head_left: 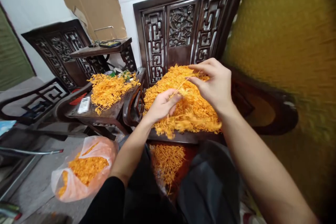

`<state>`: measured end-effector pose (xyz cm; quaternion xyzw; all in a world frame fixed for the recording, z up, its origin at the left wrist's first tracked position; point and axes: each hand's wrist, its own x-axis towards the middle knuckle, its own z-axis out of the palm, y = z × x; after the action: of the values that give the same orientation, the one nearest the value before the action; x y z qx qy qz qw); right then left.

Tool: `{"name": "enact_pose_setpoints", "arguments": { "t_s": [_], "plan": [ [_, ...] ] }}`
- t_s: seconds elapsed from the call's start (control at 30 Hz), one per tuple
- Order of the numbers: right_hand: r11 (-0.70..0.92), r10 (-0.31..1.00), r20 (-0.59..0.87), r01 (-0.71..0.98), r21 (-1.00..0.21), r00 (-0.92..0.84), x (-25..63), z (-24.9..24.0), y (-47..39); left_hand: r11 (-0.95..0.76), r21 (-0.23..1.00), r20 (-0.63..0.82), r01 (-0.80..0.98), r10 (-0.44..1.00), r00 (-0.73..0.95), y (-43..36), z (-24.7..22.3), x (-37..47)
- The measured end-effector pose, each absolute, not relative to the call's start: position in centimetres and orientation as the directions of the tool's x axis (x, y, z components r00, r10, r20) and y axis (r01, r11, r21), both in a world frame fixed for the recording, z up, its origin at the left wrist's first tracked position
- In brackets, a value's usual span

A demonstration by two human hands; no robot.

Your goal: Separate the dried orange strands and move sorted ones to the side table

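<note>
— Hands? 
— Left hand (162, 105) and right hand (214, 84) both pinching orange strands (181, 85) above the chair-seat heap (183, 112).
— Plastic bag (81, 169)? 
— Left of heap, holding probably more strands.

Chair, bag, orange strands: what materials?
Chair: dark wood by the look, glossy, with carved fretwork panels. Bag: thin clear plastic film, creased, orange contents showing through. Strands: fine, dry-looking orange threads, likely plant or fungus; exact kind unclear. The left hand and right hand pinch some.
</note>
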<state>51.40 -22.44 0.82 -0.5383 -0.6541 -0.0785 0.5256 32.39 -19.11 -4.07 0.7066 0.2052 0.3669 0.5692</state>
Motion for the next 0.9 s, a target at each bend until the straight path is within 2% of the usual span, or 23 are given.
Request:
{"name": "enact_pose_setpoints", "arguments": {
  "t_s": [0.1,0.23,0.37,0.5,0.63,0.73,0.8,0.87,0.9],
  "plan": [
    [0.389,0.575,0.813,0.846,-0.366,0.087,51.7,-2.2,-21.7,-0.150,0.977,0.211,-0.148,0.735,0.645,-19.8,-5.6,31.2],
    [0.466,0.619,0.785,0.816,-0.342,-0.024,50.6,-5.6,-19.8,-0.108,0.991,0.131,-0.075,0.802,0.582,-19.0,-7.8,30.3],
    [0.391,0.676,0.733,0.879,-0.272,-0.074,49.9,-8.2,-18.1,-0.078,0.995,0.102,-0.068,0.832,0.546,-18.5,-8.9,29.5],
    [0.324,0.712,0.687,0.935,-0.143,-0.142,51.1,-9.5,-16.0,-0.048,0.998,0.024,0.032,0.850,0.527,-20.3,-8.2,29.1],
    [0.340,0.763,0.599,0.939,-0.053,-0.242,52.6,-8.5,-13.6,0.031,0.997,-0.060,0.065,0.861,0.505,-21.9,-7.2,28.9],
    [0.370,0.781,0.566,0.925,-0.081,-0.263,52.6,-7.1,-12.3,0.053,0.998,-0.057,0.022,0.869,0.492,-21.5,-7.0,28.6],
    [0.376,0.792,0.564,0.915,-0.147,-0.235,52.0,-6.5,-12.0,0.056,0.998,-0.038,-0.023,0.873,0.485,-20.7,-7.3,28.3],
    [0.383,0.797,0.580,0.882,-0.276,-0.165,51.2,-6.5,-12.3,0.052,0.997,-0.019,-0.058,0.883,0.468,-19.6,-8.0,28.0],
    [0.395,0.799,0.592,0.834,-0.385,-0.105,50.8,-6.7,-12.8,0.044,0.997,-0.009,-0.069,0.896,0.444,-19.0,-8.4,27.9]
  ]
}}
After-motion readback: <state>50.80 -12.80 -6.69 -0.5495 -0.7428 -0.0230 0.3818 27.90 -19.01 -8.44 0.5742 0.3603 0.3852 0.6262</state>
